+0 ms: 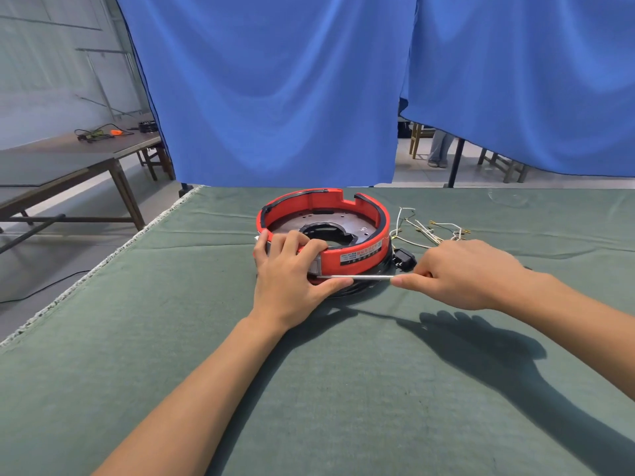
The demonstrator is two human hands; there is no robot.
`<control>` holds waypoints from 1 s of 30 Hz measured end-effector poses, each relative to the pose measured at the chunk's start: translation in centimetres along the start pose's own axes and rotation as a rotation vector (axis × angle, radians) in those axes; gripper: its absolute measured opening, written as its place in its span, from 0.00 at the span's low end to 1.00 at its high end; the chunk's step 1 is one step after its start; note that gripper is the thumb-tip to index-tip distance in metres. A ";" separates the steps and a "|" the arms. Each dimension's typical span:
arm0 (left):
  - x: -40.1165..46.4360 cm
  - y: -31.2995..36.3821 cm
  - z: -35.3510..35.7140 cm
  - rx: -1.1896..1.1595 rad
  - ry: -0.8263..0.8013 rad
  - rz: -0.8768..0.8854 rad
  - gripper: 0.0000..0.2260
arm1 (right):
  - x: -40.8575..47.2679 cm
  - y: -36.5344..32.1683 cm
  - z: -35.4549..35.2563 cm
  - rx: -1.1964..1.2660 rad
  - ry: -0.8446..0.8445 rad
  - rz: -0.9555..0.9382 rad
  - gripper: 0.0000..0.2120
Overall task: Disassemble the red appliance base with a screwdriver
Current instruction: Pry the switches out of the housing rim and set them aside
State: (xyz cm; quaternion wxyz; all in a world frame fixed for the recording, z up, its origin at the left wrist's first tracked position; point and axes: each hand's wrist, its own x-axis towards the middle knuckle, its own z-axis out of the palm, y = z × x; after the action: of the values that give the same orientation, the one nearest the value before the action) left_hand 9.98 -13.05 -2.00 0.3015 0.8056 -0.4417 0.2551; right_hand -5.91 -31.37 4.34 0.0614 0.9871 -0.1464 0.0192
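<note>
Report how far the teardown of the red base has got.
Done, apparently: loose white wires lie on the green cloth beside the round red plastic appliance base. In hand: the left hand grips the base's near rim; the right hand holds the thin metal screwdriver shaft, tip at the base's lower edge. Left: the dark metal plate remains inside.

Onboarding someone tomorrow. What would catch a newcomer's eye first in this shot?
The red appliance base, a bright ring at mid-table on the green cloth. The left hand grips its near rim while the right hand holds the screwdriver level against its lower edge. Loose white wires lie just right; blue curtains fill the background.
</note>
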 end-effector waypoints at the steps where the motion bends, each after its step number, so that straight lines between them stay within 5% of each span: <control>1: 0.1 0.1 0.0 -0.004 0.004 -0.004 0.28 | -0.4 0.1 0.0 -0.020 0.016 -0.006 0.33; 21: 0.0 0.4 -0.2 -0.015 -0.001 -0.014 0.28 | -1.2 0.5 -1.4 -0.192 0.073 -0.037 0.33; 30: 0.1 0.4 -0.1 -0.023 0.009 -0.017 0.27 | -0.8 0.9 0.0 -0.012 0.011 0.023 0.34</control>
State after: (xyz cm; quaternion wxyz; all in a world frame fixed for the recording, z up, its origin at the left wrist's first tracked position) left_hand 9.70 -13.24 -1.75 0.3151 0.8046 -0.4362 0.2510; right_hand -6.89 -31.99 4.40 0.0679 0.9849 -0.1573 0.0243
